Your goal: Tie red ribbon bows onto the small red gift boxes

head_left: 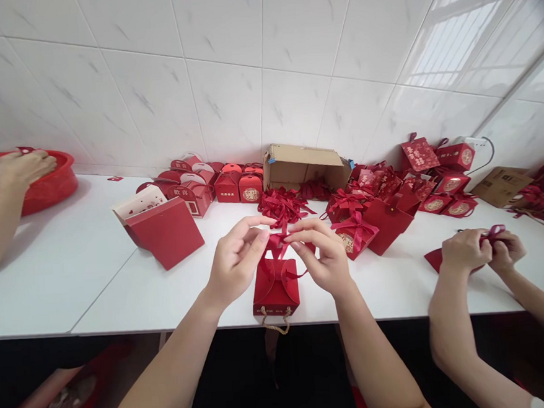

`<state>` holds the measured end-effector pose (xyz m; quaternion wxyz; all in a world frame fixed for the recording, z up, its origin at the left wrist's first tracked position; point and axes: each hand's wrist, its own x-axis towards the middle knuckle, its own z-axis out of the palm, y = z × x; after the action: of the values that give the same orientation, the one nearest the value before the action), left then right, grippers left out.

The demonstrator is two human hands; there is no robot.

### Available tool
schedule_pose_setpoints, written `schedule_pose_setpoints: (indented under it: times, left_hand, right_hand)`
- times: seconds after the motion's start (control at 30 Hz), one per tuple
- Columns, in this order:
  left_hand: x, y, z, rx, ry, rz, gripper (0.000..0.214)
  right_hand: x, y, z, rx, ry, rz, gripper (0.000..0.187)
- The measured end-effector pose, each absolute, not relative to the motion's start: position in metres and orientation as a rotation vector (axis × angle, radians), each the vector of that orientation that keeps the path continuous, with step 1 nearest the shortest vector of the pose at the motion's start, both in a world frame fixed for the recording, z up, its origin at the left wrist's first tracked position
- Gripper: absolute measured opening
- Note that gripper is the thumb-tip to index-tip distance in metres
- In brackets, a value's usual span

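A small red gift box (276,286) with a gold rope handle (277,328) lies on the white table in front of me. Above its far end, my left hand (239,256) and my right hand (320,250) face each other around a red ribbon (277,239). Thumb and fingers of my left hand are pinched at the ribbon's left side. My right hand's fingertips pinch its right side. One ribbon tail hangs by my right wrist toward the box.
A heap of red ribbons (285,206) lies before an open cardboard box (306,158). Red gift boxes (191,188) stand along the wall. A large red bag (166,233) leans at left. Co-workers' hands are at a red basin (51,188) and at far right (466,251).
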<state>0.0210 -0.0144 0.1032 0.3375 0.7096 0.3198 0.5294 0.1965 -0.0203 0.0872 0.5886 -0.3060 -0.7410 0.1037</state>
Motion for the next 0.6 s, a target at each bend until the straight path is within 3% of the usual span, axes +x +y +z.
schedule_pose_setpoints:
  times: [0.23, 0.6]
  left_hand:
    - [0.026, -0.008, 0.092, 2.607, 0.65, 1.902, 0.039]
    - [0.023, 0.004, 0.082, 2.729, 0.618, 1.924, 0.047]
  right_hand:
    - [0.177, -0.014, 0.066, -0.619, -1.236, 0.726, 0.011]
    - [0.172, -0.005, 0.058, -0.541, -1.029, 0.902, 0.007]
